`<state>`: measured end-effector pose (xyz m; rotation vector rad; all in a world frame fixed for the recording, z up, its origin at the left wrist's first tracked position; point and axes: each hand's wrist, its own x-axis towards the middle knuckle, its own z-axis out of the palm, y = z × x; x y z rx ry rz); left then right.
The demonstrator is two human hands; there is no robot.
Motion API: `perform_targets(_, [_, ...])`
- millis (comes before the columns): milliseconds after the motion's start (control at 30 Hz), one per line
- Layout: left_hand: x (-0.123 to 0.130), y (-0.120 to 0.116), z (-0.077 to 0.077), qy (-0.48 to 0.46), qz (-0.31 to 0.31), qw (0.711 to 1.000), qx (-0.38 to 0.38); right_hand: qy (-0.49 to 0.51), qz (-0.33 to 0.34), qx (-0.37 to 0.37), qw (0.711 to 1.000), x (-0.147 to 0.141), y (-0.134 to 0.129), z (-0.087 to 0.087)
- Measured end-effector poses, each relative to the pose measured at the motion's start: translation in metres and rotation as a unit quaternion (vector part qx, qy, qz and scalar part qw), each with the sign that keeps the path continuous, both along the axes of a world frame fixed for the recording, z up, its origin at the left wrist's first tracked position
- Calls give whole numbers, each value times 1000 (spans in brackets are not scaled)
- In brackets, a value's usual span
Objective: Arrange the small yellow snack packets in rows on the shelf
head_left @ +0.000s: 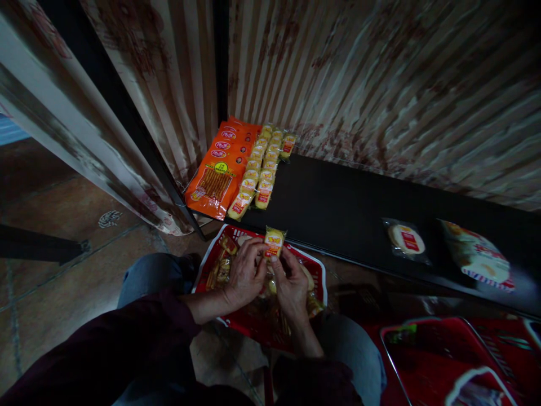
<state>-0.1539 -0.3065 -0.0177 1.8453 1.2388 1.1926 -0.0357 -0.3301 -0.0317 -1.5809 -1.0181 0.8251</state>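
Note:
A small yellow snack packet (274,239) with a red and orange label is held upright over a red basket (324,282). My left hand (248,270) pinches its left edge, and the fingers of my right hand (291,282) close on its lower right side. Wrapped snacks (224,269) lie in the basket beneath both hands. On the black shelf (333,197), similar yellow packets (265,183) stand in two long rows, with one more packet (288,145) starting a third row at the back. Orange snack bags (215,175) lie overlapped to their left.
Farther right on the shelf lie a round wrapped cake (406,239) and a white and red bag (477,256). More red baskets (443,349) stand at the lower right. A black post (122,107) and patterned curtains (380,84) border the shelf.

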Motion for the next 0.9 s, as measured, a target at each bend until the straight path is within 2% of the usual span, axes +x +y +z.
perform_targets(167, [-3,4,7,33,-2,999,39,4,0,5,1000,-2,14,9])
perform_targets(400, [-5,9,6,25,6,998,63,7,16,21,1000,-4,31,16])
perform_targets(600, [-5,14,8,34,8,997,69,-26,5,15,1000,-3,40,19])
perform_targets(900, [-6,22,7,61,7,994,88,-70,31,39,996,-5,55,25])
